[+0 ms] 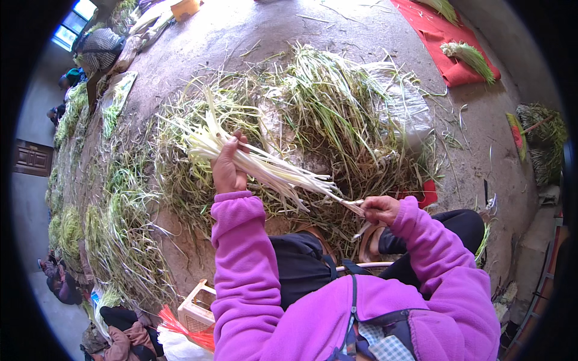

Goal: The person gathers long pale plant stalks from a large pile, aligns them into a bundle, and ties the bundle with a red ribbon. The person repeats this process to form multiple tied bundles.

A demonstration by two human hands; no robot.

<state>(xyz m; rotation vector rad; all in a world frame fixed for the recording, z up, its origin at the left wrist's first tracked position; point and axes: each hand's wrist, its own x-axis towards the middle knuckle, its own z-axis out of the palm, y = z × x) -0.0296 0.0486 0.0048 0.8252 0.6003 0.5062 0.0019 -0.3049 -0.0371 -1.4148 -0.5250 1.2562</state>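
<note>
My left hand (229, 168) is closed around a bunch of long pale stalks (282, 173), which look like blanched garlic greens. Their yellowish leaf ends fan out to the upper left, and the white root ends point to the lower right. My right hand (381, 209) pinches the thin tips of a few stalks that reach beyond the rest; what exactly sits between its fingers is partly hidden. Beneath the bunch lies a litter of loose leaves and stalks (189, 189). Just beyond my hands, a thick heap of green, untrimmed stalks (334, 104) rests with its roots towards me.
White plastic sheeting (402, 104) lies under the heap's right side. Trimmed bundles (469, 58) rest on a red cloth (429, 36). A plastic stool (198, 307) and red ties (185, 329) are at lower left. Other people (101, 47) work along the left among more stalks (131, 243).
</note>
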